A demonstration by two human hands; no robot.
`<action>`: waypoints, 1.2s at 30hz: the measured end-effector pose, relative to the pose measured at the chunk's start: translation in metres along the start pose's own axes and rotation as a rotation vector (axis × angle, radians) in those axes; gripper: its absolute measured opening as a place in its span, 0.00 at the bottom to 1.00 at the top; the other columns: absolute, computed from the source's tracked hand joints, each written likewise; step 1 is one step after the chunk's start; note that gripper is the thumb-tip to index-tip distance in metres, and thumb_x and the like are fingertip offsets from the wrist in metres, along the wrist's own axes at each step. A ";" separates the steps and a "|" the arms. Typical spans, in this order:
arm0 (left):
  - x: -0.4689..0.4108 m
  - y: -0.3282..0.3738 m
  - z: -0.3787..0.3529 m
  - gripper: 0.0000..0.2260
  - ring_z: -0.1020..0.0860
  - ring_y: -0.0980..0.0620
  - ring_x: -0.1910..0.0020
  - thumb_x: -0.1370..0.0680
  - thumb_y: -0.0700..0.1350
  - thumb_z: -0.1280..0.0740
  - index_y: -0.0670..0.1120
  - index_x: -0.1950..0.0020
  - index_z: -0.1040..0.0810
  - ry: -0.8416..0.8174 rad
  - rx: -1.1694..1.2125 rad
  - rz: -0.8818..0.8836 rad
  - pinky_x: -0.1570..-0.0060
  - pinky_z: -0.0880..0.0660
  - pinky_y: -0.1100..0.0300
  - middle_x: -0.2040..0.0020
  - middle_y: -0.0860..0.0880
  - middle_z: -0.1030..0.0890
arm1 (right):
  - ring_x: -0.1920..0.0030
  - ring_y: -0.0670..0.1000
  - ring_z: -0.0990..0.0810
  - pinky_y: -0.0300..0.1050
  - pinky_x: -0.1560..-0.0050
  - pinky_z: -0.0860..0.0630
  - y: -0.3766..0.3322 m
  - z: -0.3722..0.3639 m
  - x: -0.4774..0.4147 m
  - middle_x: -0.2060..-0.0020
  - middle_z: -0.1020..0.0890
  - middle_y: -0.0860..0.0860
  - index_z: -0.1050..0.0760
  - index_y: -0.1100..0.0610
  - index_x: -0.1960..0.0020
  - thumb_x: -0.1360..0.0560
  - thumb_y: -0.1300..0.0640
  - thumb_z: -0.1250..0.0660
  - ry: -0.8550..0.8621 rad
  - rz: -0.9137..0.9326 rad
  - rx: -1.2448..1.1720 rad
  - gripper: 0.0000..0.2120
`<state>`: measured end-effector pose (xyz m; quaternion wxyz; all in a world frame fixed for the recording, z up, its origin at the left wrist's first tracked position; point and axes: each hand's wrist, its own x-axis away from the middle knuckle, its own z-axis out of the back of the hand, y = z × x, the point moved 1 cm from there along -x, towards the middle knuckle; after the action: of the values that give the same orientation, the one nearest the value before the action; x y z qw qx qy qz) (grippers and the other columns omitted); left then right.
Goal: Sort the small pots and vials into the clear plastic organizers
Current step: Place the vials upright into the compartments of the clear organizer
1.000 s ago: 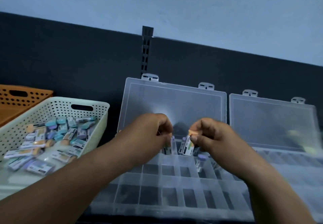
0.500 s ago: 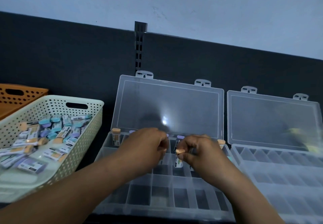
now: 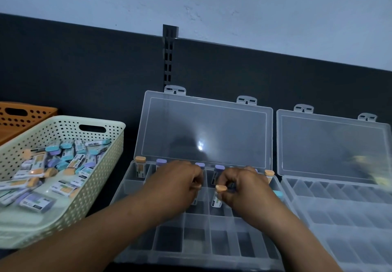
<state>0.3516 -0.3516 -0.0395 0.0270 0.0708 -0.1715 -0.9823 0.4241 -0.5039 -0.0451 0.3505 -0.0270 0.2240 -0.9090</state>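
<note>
Your right hand (image 3: pixel 244 187) pinches a small white labelled vial with an orange cap (image 3: pixel 216 201) just under that cap, between thumb and forefinger, with the other fingers curled in. The vial hangs close to upright, cap up and long axis tipped slightly. Its foot is already down among the dividers of the left clear plastic organizer (image 3: pixel 169 240), in the second row from the hinge, near the middle. The cell lies straight below your grip, so I judge the move ahead to be a short drop and a release, not a sideways reach.

Your left hand (image 3: pixel 178 183) is just beside it over the neighbouring cell, fingers curled on what looks like a second vial. Only a sliver of pale body shows beneath them, so I cannot tell how it sits. Each hand is nearest its own cell, and neither needs to cross.

The dividers are thin upright walls. A tilted foot could catch on one, so square the vial up before you let go. The back row, under the raised clear lid (image 3: pixel 203 131), has vials standing in it: an orange-capped vial at the left end (image 3: pixel 140 166) and purple-capped vials (image 3: pixel 219 167) further along. The rows nearer you show no vials.

A second clear plastic organizer (image 3: pixel 339 212) lies open just to the right. To your left, a cream perforated plastic basket (image 3: pixel 118 131) holds the loose vials on their sides, with an orange perforated basket (image 3: pixel 21 112) behind it. A dark back panel (image 3: pixel 84 70) closes off the far side
</note>
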 end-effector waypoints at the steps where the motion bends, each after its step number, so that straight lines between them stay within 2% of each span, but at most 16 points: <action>1: 0.000 0.000 0.000 0.08 0.24 0.55 0.48 0.23 0.41 0.35 0.50 0.47 0.20 -0.002 0.000 -0.001 0.52 0.31 0.65 0.46 0.52 0.21 | 0.48 0.46 0.28 0.48 0.39 0.32 -0.001 0.000 0.000 0.64 0.27 0.39 0.23 0.47 0.59 0.28 0.55 0.29 0.003 0.000 -0.008 0.04; 7: 0.002 -0.002 0.000 0.07 0.25 0.55 0.51 0.23 0.41 0.35 0.50 0.48 0.21 0.008 0.022 -0.018 0.54 0.31 0.66 0.48 0.52 0.21 | 0.47 0.44 0.29 0.47 0.39 0.33 -0.002 -0.002 -0.001 0.63 0.26 0.38 0.24 0.45 0.60 0.27 0.55 0.30 -0.006 0.006 0.007 0.06; 11: 0.001 -0.003 -0.001 0.07 0.25 0.56 0.50 0.23 0.41 0.34 0.51 0.48 0.21 0.007 0.023 -0.028 0.54 0.33 0.67 0.48 0.53 0.22 | 0.47 0.44 0.30 0.46 0.40 0.33 -0.001 -0.003 -0.003 0.62 0.25 0.36 0.29 0.42 0.64 0.28 0.54 0.29 -0.011 0.011 0.057 0.12; 14: 0.001 -0.005 -0.003 0.05 0.26 0.56 0.51 0.24 0.43 0.33 0.52 0.50 0.22 0.032 0.024 -0.028 0.53 0.31 0.65 0.50 0.54 0.23 | 0.46 0.44 0.30 0.45 0.41 0.34 -0.001 -0.003 -0.004 0.58 0.22 0.38 0.31 0.41 0.65 0.30 0.53 0.28 -0.020 0.011 0.070 0.14; 18: 0.004 -0.008 -0.005 0.05 0.27 0.57 0.51 0.24 0.46 0.33 0.52 0.49 0.22 0.069 0.037 -0.027 0.53 0.30 0.63 0.50 0.55 0.23 | 0.45 0.45 0.29 0.46 0.40 0.32 -0.003 0.003 -0.002 0.53 0.21 0.41 0.26 0.43 0.56 0.30 0.51 0.27 0.006 0.014 0.039 0.08; 21: 0.009 -0.012 0.001 0.10 0.29 0.59 0.48 0.24 0.52 0.33 0.57 0.43 0.25 0.119 0.054 -0.042 0.50 0.33 0.63 0.47 0.58 0.26 | 0.43 0.45 0.29 0.46 0.39 0.31 -0.011 0.008 -0.002 0.49 0.22 0.40 0.23 0.45 0.45 0.28 0.47 0.28 0.032 0.043 0.044 0.12; 24: 0.017 -0.021 0.016 0.19 0.32 0.60 0.41 0.24 0.57 0.34 0.58 0.34 0.31 0.189 -0.006 -0.061 0.44 0.35 0.65 0.40 0.59 0.29 | 0.40 0.44 0.29 0.41 0.40 0.31 -0.026 0.010 -0.006 0.44 0.22 0.41 0.24 0.44 0.39 0.27 0.46 0.30 0.077 0.126 0.065 0.16; 26: 0.024 -0.030 0.029 0.25 0.36 0.59 0.34 0.24 0.58 0.35 0.57 0.29 0.36 0.236 -0.065 -0.054 0.37 0.39 0.64 0.32 0.58 0.33 | 0.34 0.44 0.31 0.38 0.35 0.35 -0.040 0.008 -0.011 0.36 0.26 0.42 0.29 0.44 0.33 0.26 0.46 0.31 0.068 0.177 0.089 0.22; 29: 0.036 -0.051 0.046 0.33 0.47 0.56 0.25 0.24 0.63 0.39 0.56 0.23 0.47 0.238 -0.187 0.035 0.28 0.50 0.59 0.23 0.56 0.45 | 0.25 0.45 0.44 0.40 0.27 0.47 -0.064 0.003 -0.020 0.24 0.41 0.42 0.42 0.43 0.24 0.25 0.42 0.35 0.005 0.235 0.154 0.32; 32: 0.049 -0.077 0.064 0.35 0.51 0.55 0.24 0.24 0.66 0.42 0.56 0.22 0.52 0.243 -0.259 0.126 0.26 0.52 0.55 0.22 0.55 0.50 | 0.23 0.46 0.54 0.43 0.24 0.53 -0.089 -0.004 -0.031 0.22 0.52 0.43 0.52 0.42 0.22 0.24 0.39 0.38 -0.059 0.286 0.196 0.36; 36: 0.073 -0.116 0.086 0.36 0.49 0.53 0.24 0.25 0.66 0.41 0.55 0.22 0.50 0.267 -0.293 0.226 0.25 0.50 0.53 0.21 0.53 0.49 | 0.22 0.48 0.59 0.47 0.23 0.56 -0.127 -0.017 -0.049 0.22 0.56 0.44 0.57 0.42 0.22 0.23 0.38 0.40 -0.126 0.366 0.244 0.38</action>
<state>0.2628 -0.2192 -0.0087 0.1694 0.1760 -0.0289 -0.9693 0.3780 -0.3823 -0.0012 0.5236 0.0002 0.0912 -0.8471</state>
